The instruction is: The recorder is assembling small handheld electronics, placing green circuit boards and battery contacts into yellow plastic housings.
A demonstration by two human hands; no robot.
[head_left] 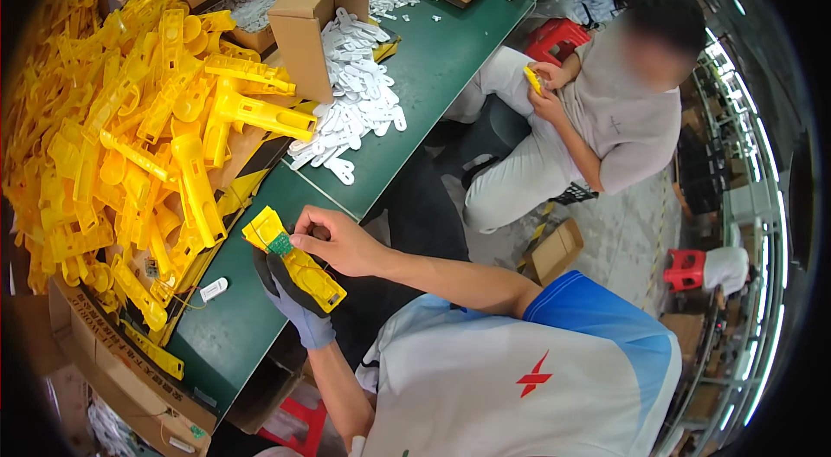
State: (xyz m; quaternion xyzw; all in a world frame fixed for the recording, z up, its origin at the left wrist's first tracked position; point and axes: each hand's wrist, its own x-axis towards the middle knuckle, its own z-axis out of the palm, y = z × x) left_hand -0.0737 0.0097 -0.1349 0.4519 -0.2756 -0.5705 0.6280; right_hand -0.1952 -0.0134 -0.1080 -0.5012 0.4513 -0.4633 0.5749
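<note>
Yellow casing point(315, 282) sits gripped in the gloved left hand point(288, 294), right hand point(336, 241) over its green board point(280, 244), can't quite tell if pinching.

Green table point(433, 59): you can pass along its right edge.
Yellow heap point(112, 102): blocks your left.
White pieces point(355, 80), carton point(303, 33): block you ahead.

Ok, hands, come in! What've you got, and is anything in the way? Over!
Left hand: gloved, holding yellow casing. Right hand: bare, at green circuit board on it. Yellow heap off left, not between hands.
</note>
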